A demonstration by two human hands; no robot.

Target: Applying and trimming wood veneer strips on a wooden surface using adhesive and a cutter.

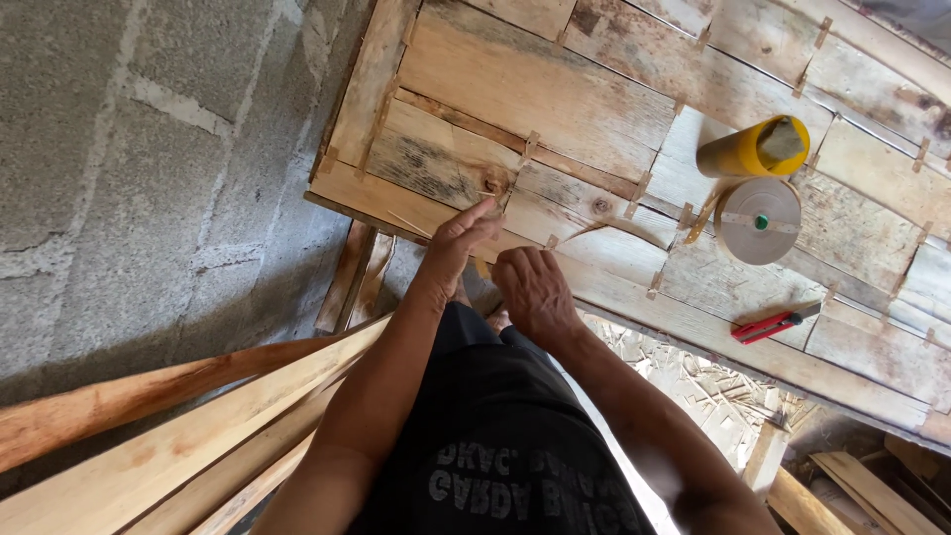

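Grey concrete-block wall [149, 149] is seen on the left; a rough patchwork tabletop of weathered wooden boards [555, 99] fills the upper frame, viewed from above.

Both hands are held at the near edge of the tabletop, close together but not clearly touching. Left hand [464, 236] is stretched forward, fingers mostly together, tips resting on the board near a dark knot. A thin pale wood sliver [408, 224] lies on the board just left of that hand, its long axis running roughly along the table edge, slightly diagonal; whether it is pinched cannot be told. Right hand [535, 292] is curled, knuckles up, closed loosely around something small at the edge; the held thing is hidden, so the grip's content cannot be told.

Left hand is the nearer one to the sliver; right hand sits just behind and to the right of it.

Well apart to the right: a yellow cylindrical can with a grey stone on top [753, 149], a round tan roll of tape-like strip lying flat [759, 220] just beside it, and red-handled cutters [771, 325] nearer the edge.

Long pale wooden planks [198, 436] are leaned at lower left. Wood offcuts [703, 386] are scattered on the floor below the tabletop.
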